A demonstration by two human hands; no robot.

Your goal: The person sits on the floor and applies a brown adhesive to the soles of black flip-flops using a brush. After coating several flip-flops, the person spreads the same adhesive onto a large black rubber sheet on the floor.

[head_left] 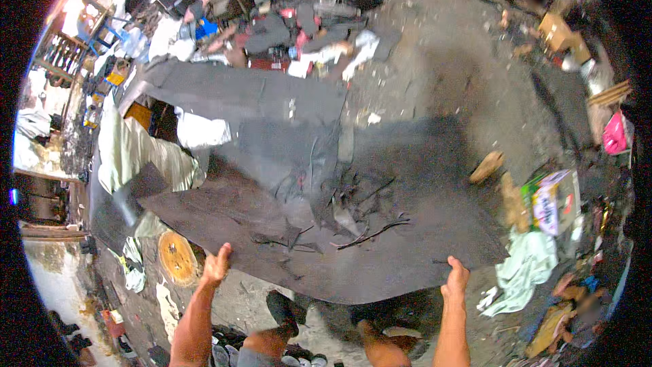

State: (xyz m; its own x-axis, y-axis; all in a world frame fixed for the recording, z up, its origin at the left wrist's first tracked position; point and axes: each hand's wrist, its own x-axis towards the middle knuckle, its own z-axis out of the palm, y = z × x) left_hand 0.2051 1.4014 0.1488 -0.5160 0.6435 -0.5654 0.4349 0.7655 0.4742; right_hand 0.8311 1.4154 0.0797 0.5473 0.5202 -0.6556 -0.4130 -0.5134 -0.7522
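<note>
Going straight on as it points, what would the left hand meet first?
Likely the dark sheet: the left hand grips its near edge, and the surface spreads ahead, though depth is unclear.

The sheet is charcoal, the cloth pale green.

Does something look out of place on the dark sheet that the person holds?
Yes. Loose dark strips and scraps lie scattered over the middle of the dark sheet, beyond the left hand and right hand gripping its near edge. They look untidy against its plainer surface.

Left grip, right grip, holding dark sheet
</note>
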